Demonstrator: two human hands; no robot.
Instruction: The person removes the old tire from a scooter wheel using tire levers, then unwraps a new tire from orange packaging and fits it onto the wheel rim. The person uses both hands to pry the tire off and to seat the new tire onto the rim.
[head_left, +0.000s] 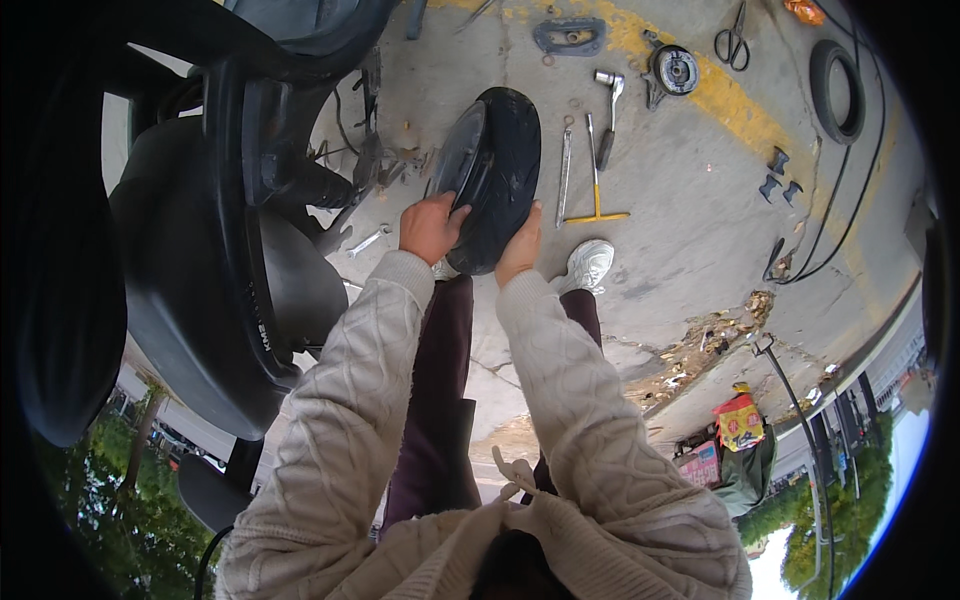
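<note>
A small black scooter wheel (508, 165) with its tyre is upright in front of me, tilted a little, its rim showing on the left side. My left hand (432, 229) is closed at the near left of the wheel, thumb and fingers against the tyre's edge. On the near right side, my right hand (519, 247) presses against the tread, and most of its fingers are hidden by the tyre. The wheel is held between both hands. Just right of it lie a long thin metal bar (564, 167), a yellow-handled T-wrench (597, 205) and a ratchet wrench (609, 115).
A black scooter (225, 250) stands close on the left. A spanner (369, 240) lies beside it. Farther off are a brake drum (674, 72), scissors (733, 45), a loose tyre (836, 92), black cables (840, 200) and small black pieces (778, 160). Debris (715, 345) litters the right.
</note>
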